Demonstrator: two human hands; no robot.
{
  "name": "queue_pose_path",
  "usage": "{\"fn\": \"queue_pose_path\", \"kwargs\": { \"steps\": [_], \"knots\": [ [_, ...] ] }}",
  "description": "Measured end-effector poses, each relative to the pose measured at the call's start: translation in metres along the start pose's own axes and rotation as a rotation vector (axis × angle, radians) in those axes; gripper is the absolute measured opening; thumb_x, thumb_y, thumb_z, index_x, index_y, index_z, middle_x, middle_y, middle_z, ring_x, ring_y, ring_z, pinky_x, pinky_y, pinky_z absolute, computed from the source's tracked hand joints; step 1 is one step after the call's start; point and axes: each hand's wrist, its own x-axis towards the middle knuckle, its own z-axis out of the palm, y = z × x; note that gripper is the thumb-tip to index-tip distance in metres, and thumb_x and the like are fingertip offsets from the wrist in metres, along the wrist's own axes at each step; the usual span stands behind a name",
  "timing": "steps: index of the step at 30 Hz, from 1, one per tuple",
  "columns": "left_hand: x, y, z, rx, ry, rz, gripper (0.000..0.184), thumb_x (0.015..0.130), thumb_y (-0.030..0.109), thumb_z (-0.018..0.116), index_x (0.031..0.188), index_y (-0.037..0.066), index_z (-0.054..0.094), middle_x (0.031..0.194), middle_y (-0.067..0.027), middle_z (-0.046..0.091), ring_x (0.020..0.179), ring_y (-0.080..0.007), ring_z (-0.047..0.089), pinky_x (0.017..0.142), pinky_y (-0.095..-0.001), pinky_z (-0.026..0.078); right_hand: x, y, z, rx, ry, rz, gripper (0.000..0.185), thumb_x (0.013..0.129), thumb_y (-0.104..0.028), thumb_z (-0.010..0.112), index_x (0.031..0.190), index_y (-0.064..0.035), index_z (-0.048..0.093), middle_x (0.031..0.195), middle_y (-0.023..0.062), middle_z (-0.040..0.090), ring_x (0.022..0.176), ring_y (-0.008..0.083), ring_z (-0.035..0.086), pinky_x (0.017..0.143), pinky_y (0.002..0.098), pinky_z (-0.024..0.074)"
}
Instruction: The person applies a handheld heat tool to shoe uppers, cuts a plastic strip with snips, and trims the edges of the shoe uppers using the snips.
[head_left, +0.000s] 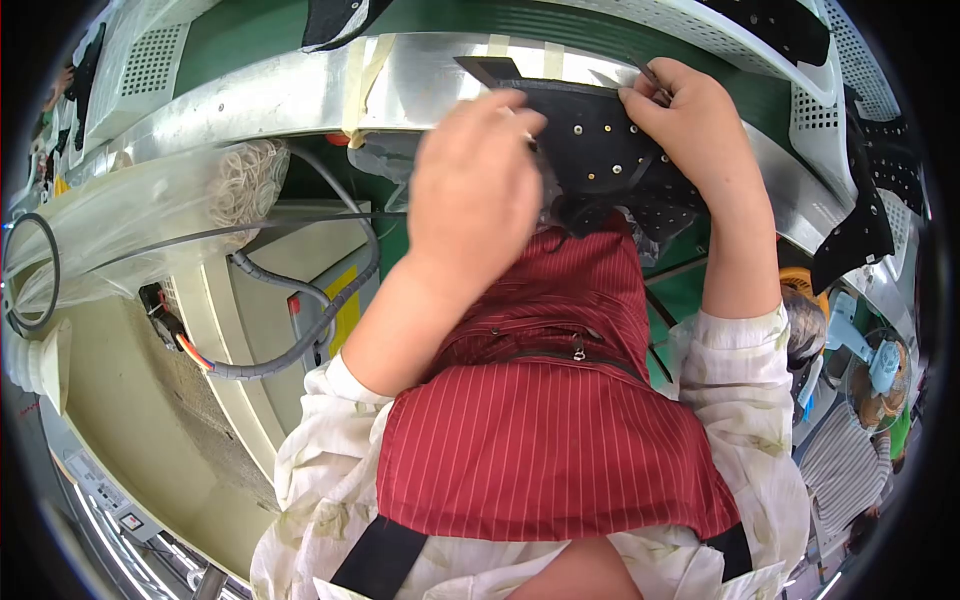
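Observation:
A black piece with several metal studs and holes (605, 135) lies over the near edge of the metal ledge, its lower part hanging above the red striped apron (550, 440). My right hand (695, 125) pinches its upper right corner between thumb and fingers. A thin dark strip sticks up at those fingers. My left hand (475, 180) is at the left side of the piece, fingers bent and smeared by motion; whether it grips anything is unclear. A dark flat tip (487, 70) shows just above its fingers.
Metal ledge (270, 95) with tape strips runs across the front, a green surface (240, 45) behind it. White perforated baskets (150, 65) stand at both sides. Left are a plastic bag of pale rings (245, 185), a grey cable and a machine housing. Another person (845, 460) is at the far right.

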Motion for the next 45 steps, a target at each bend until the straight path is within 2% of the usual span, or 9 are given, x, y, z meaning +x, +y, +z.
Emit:
{"fn": "queue_pose_path", "kwargs": {
  "steps": [1,10,15,19,26,27,31,43,45],
  "knots": [
    [0.010,0.021,0.013,-0.050,-0.005,0.139,0.027,0.074,0.000,0.059,0.101,0.001,0.059,0.109,-0.0132,0.059,0.100,-0.0311,0.057,0.090,-0.0388,0.045,0.000,0.001,-0.002,-0.009,-0.004,-0.010,0.026,0.076,-0.024,0.061,0.080,0.0016,0.060,0.068,0.0188,0.059,0.064,0.0336,0.058,0.062,0.0377,0.0462],
    [0.024,0.025,0.044,0.181,-0.123,0.260,0.028,0.072,0.006,0.059,0.099,0.001,0.053,0.111,-0.0126,0.058,0.102,-0.0269,0.058,0.086,-0.0354,0.049,-0.003,0.001,-0.008,0.021,-0.012,-0.036,0.028,0.078,-0.023,0.060,0.082,0.0043,0.061,0.069,0.0204,0.061,0.066,0.0358,0.060,0.064,0.0381,0.0476],
    [0.025,0.026,0.048,0.204,-0.121,0.270,0.027,0.073,0.013,0.058,0.098,0.002,0.054,0.105,-0.0132,0.057,0.099,-0.0254,0.056,0.087,-0.0352,0.046,-0.018,-0.001,-0.040,0.084,-0.192,0.034,0.029,0.080,-0.024,0.063,0.086,0.0047,0.063,0.065,0.0133,0.059,0.060,0.0195,0.056,0.060,0.0316,0.0454],
    [0.025,0.025,0.049,0.221,-0.109,0.283,0.027,0.072,0.013,0.058,0.097,0.003,0.054,0.104,-0.0123,0.058,0.098,-0.0252,0.056,0.087,-0.0350,0.046,-0.024,0.034,-0.048,0.221,-0.075,0.030,0.027,0.081,-0.023,0.064,0.083,0.0040,0.061,0.062,0.0030,0.055,0.058,0.0069,0.050,0.054,0.0251,0.0411],
    [0.026,0.025,0.052,0.278,-0.135,0.292,0.045,0.073,0.012,0.054,0.116,-0.001,0.055,0.107,-0.0097,0.054,0.099,-0.0230,0.051,0.086,-0.0334,0.043,-0.023,0.048,-0.037,0.251,0.029,0.078,0.024,0.081,-0.021,0.063,0.083,0.0032,0.062,0.063,0.0049,0.058,0.057,0.0081,0.051,0.054,0.0248,0.0424],
    [0.026,0.026,0.051,0.309,-0.169,0.287,0.050,0.074,0.013,0.053,0.121,-0.001,0.054,0.108,-0.0090,0.052,0.100,-0.0223,0.049,0.087,-0.0327,0.042,-0.024,0.046,-0.036,0.254,0.003,0.142,0.020,0.085,-0.019,0.063,0.082,0.0009,0.061,0.067,-0.0038,0.054,0.063,0.0027,0.045,0.055,0.0193,0.0370],
    [0.027,0.028,0.052,0.352,-0.171,0.311,0.049,0.073,0.014,0.054,0.120,0.000,0.056,0.108,-0.0085,0.052,0.100,-0.0223,0.049,0.087,-0.0320,0.042,-0.025,0.043,-0.033,0.272,0.014,0.206,0.021,0.085,-0.019,0.063,0.083,0.0019,0.061,0.066,-0.0022,0.055,0.061,0.0031,0.046,0.054,0.0202,0.0384],
    [0.026,0.028,0.054,0.437,-0.165,0.330,0.051,0.073,0.016,0.056,0.123,0.008,0.057,0.107,-0.0073,0.050,0.097,-0.0227,0.048,0.084,-0.0321,0.041,-0.029,0.036,-0.035,0.150,0.094,0.114,0.024,0.085,-0.021,0.062,0.083,0.0028,0.058,0.064,0.0010,0.053,0.059,0.0047,0.046,0.053,0.0225,0.0397],
    [0.026,0.029,0.055,0.475,-0.172,0.325,0.051,0.074,0.017,0.057,0.125,0.009,0.056,0.106,-0.0075,0.050,0.097,-0.0227,0.048,0.084,-0.0326,0.040,-0.029,0.034,-0.037,0.154,0.119,0.079,0.028,0.082,-0.024,0.061,0.085,0.0044,0.061,0.067,0.0186,0.059,0.058,0.0294,0.057,0.059,0.0348,0.0460]
  ]
}}
